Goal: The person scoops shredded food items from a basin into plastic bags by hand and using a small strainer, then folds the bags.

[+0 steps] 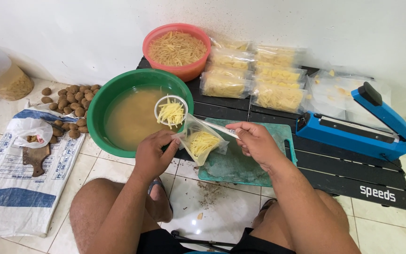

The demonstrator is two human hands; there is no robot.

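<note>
Where white tiles meet wall, black table

Basin left of cutting board, sealer right, filled bags behind, potatoes far left.

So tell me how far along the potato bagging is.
Done: filled bags stacked on the black table. In hand: left hand holds an open bag, right hand tips a strainer of strips in. Left: strips in the red bowl; whole potatoes on the floor.
</note>
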